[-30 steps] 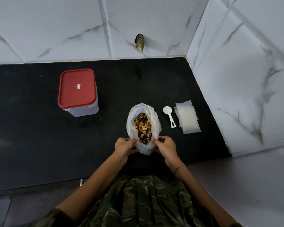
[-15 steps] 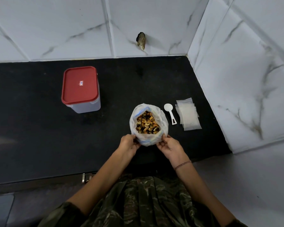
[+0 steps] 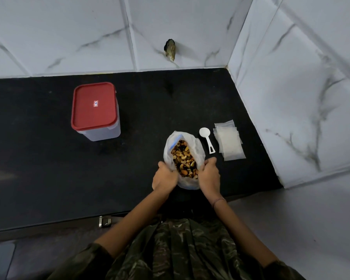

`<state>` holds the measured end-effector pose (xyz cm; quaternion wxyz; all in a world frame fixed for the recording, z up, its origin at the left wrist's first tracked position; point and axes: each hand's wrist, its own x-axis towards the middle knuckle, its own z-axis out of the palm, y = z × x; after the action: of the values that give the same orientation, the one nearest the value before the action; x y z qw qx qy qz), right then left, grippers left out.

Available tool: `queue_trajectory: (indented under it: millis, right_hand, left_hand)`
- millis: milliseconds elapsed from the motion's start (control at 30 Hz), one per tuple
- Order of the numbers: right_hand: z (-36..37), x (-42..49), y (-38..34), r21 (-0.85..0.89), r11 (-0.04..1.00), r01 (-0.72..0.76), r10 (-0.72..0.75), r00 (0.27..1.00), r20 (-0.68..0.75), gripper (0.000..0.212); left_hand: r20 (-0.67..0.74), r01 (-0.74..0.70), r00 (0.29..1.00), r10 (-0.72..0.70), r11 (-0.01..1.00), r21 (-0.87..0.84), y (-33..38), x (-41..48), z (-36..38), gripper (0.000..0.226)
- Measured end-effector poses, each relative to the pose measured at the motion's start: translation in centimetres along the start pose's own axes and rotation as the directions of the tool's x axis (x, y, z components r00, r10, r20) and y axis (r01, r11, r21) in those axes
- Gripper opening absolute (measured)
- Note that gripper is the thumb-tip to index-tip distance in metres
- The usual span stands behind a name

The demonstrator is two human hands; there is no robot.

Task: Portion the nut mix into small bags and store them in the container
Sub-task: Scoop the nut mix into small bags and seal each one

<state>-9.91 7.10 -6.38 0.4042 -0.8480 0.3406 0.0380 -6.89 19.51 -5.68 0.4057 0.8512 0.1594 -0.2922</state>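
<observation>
We take the plastic bag [image 3: 191, 139] as our landmark: it stands on the black counter [image 3: 49, 168] with its mouth open, and the nut mix [image 3: 183, 158] shows inside. The left hand [image 3: 165, 176] is pressed to the bag's left side and the right hand [image 3: 209, 174] to its right side, so the bag sits directly between them. Both hands have their fingers curled into the plastic at the near half of the rim and grip it (we cannot see the fingertips themselves, since they are tucked against the film).

Just right of the bag lies the white spoon [image 3: 207, 139], apart from the right hand, and right of the spoon is the stack of small bags [image 3: 229, 142], lying flat. Well to the bag's left and farther back stands the container [image 3: 101, 134] with its red lid [image 3: 93, 106] on.

Half a second ago the hands were lower, at the bag's near edge beneath the mouth. They have since come up along its two sides, and the mouth now looks drawn longer toward us. The bag, spoon, small bags and container have kept their places.
</observation>
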Motion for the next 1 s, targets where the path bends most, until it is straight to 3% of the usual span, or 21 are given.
queue_trajectory:
  millis: [133,200,300,367,533,633,733,900,1000]
  right_hand:
    - [-1.0,0.2,-0.1,-0.276,0.935,0.221,-0.252,0.964,-0.082,0.034]
    - [-1.7,0.6,-0.7,-0.272,0.903,0.332,-0.369,0.924,-0.099,0.050]
    - [-1.9,1.5,-1.9,-0.237,0.848,0.474,-0.499,0.865,-0.057,0.042]
    - [-1.3,2.4,-2.4,-0.264,0.828,0.495,-0.512,0.859,0.006,0.030]
    - [-0.3,4.0,-2.7,-0.215,0.896,0.388,-0.403,0.915,-0.029,0.024]
    - [-0.8,4.8,-3.2,-0.061,0.964,0.257,-0.261,0.963,-0.060,0.027]
    - [-0.8,6.2,-3.3,0.068,0.987,0.146,-0.146,0.989,0.003,0.028]
    - [-0.4,7.0,-3.4,0.360,0.921,-0.150,0.079,0.976,0.205,0.024]
    - [-0.7,7.0,-3.6,0.468,0.844,-0.263,0.148,0.952,0.269,0.025]
  left_hand:
    - [-0.124,-0.143,0.982,0.144,0.990,0.018,0.2,0.3,-0.2,0.038]
    - [-0.216,-0.242,0.950,0.225,0.969,-0.053,0.7,0.9,-0.9,0.038]
    - [-0.218,-0.283,0.941,0.259,0.956,-0.083,1.6,2.0,-1.5,0.037]
    - [-0.217,-0.265,0.945,0.244,0.961,-0.077,2.0,2.5,-1.4,0.030]
    - [-0.203,-0.144,0.976,0.078,0.932,-0.334,1.7,4.1,-1.5,0.027]
    - [-0.095,-0.011,0.994,-0.051,0.829,-0.560,1.7,5.1,-2.0,0.023]
    - [0.011,0.078,0.996,-0.094,0.744,-0.663,2.3,5.3,-2.1,0.021]
    - [0.226,0.220,0.973,-0.051,0.508,-0.833,3.1,5.1,-1.7,0.023]
    - [0.270,0.240,0.962,-0.029,0.553,-0.797,3.3,5.2,-1.9,0.020]
